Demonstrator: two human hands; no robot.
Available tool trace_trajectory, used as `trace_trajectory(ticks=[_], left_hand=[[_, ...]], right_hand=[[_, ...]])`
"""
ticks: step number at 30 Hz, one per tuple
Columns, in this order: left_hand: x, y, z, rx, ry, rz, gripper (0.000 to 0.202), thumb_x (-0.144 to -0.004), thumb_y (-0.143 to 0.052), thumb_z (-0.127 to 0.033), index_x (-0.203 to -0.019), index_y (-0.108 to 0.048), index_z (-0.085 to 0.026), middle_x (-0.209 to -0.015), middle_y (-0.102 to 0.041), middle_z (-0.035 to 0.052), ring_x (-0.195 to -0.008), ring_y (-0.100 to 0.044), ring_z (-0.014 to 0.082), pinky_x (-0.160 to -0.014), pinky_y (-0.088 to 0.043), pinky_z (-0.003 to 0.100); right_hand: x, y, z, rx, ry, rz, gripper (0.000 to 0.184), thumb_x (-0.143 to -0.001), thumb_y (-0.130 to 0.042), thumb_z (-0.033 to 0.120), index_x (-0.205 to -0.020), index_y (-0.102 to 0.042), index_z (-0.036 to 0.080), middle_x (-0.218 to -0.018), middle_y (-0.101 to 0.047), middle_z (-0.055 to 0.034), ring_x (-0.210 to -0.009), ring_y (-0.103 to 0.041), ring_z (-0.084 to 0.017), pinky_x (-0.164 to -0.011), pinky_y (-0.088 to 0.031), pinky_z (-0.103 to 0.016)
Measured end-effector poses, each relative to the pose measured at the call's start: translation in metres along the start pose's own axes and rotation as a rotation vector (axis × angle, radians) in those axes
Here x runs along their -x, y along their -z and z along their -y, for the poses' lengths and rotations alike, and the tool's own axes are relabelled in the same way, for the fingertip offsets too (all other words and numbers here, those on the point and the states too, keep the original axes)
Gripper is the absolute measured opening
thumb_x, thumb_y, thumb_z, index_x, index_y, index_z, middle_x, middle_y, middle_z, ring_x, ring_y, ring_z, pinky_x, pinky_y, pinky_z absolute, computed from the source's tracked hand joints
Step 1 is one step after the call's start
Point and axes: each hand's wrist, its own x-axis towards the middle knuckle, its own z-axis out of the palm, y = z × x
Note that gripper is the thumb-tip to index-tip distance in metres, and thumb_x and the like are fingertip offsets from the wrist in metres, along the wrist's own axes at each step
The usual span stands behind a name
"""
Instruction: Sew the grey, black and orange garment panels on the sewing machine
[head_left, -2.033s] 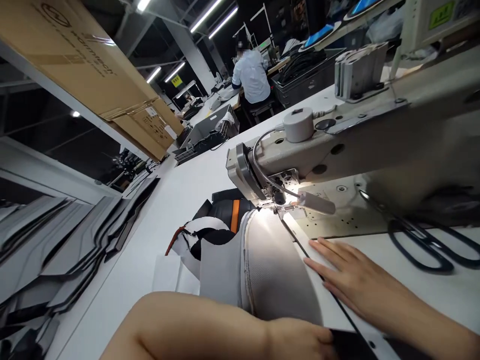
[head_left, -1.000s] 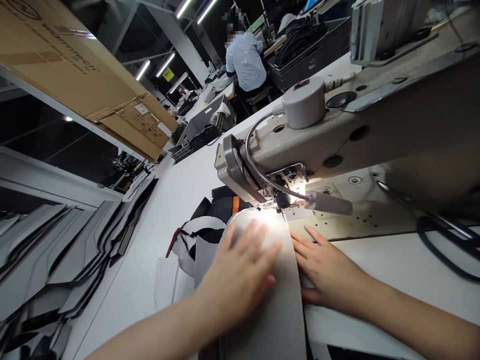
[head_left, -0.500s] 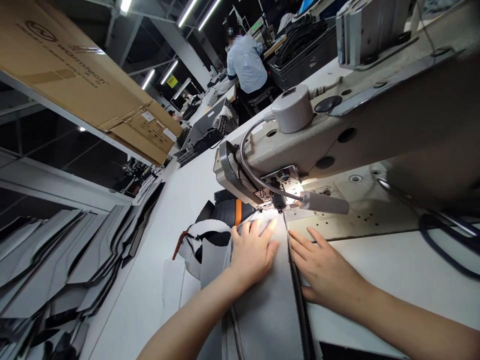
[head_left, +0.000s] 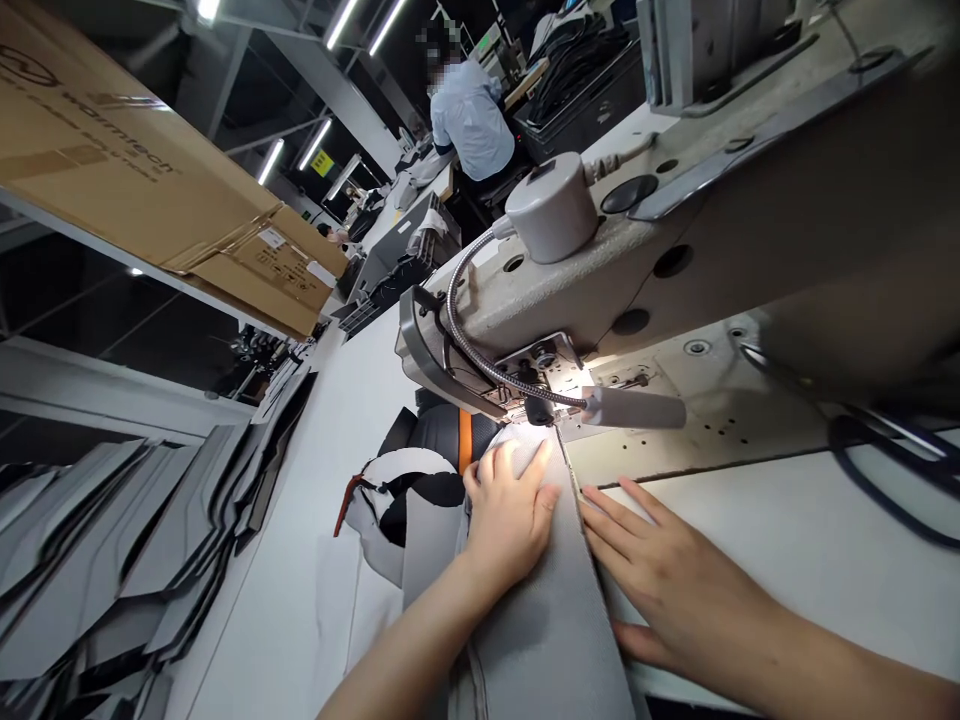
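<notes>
A grey fabric panel (head_left: 547,620) lies on the white table and runs up under the needle of an industrial sewing machine (head_left: 600,290). My left hand (head_left: 508,515) lies flat on the fabric just in front of the needle, fingers together and stretched out. My right hand (head_left: 660,575) rests flat on the panel's right edge and the table, fingers spread. Neither hand holds anything. A small lamp on a gooseneck (head_left: 634,408) lights the needle area.
Sewn black, white and orange pieces (head_left: 420,470) lie behind the needle. Stacks of cut grey panels (head_left: 135,560) fill the left side. Cardboard boxes (head_left: 150,190) sit on a shelf above. Scissors (head_left: 885,450) lie at right. A person in a light shirt (head_left: 469,115) sits far back.
My left hand came forward from the near edge and settled flat on the fabric by the needle. The right hand stays on the fabric's right edge, and the view has shifted slightly.
</notes>
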Motion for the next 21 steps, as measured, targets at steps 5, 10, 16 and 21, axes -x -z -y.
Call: trace_trajectory(ticks=[5,10,16,21], left_hand=[[-0.0042,-0.0018,-0.001,-0.036,-0.038,-0.013,0.044,-0.093,-0.04,-0.036,-0.137,-0.043,-0.032,-0.123,-0.048,0.0128,-0.114,-0.039,0.0305,-0.094,-0.033,0.055],[-0.0031,-0.0065,-0.002,-0.018,-0.051,-0.071,0.044,-0.092,-0.04,-0.035,-0.135,-0.045,-0.03,-0.124,-0.047,0.0122,-0.115,-0.038,0.0294,-0.098,-0.031,0.053],[-0.0027,-0.0047,-0.0004,0.044,-0.07,-0.052,0.043,-0.092,-0.04,-0.034,-0.135,-0.045,-0.03,-0.121,-0.047,0.0107,-0.111,-0.04,0.0281,-0.097,-0.031,0.051],[-0.0048,-0.0047,-0.0008,0.102,-0.082,-0.039,0.043,-0.092,-0.04,-0.03,-0.134,-0.045,-0.028,-0.117,-0.049,0.0097,-0.106,-0.042,0.0267,-0.091,-0.036,0.046]], right_hand=[[0.0007,-0.0009,0.0,-0.011,-0.012,0.012,0.057,-0.074,-0.058,0.057,-0.106,-0.065,0.01,-0.116,-0.064,-0.0141,-0.112,-0.052,-0.027,-0.105,-0.021,-0.046],[0.0015,-0.0027,0.0008,-0.019,-0.025,0.02,0.057,-0.075,-0.058,0.056,-0.111,-0.063,0.011,-0.118,-0.063,-0.0131,-0.114,-0.051,-0.027,-0.106,-0.021,-0.046],[0.0028,-0.0034,0.0008,-0.012,-0.029,0.019,0.053,-0.078,-0.054,0.056,-0.11,-0.063,0.014,-0.116,-0.063,-0.0111,-0.113,-0.052,-0.025,-0.106,-0.021,-0.045],[0.0017,-0.0059,-0.0005,0.031,-0.011,-0.007,0.045,-0.083,-0.051,0.05,-0.111,-0.061,0.016,-0.116,-0.063,-0.0096,-0.112,-0.053,-0.024,-0.104,-0.024,-0.045]])
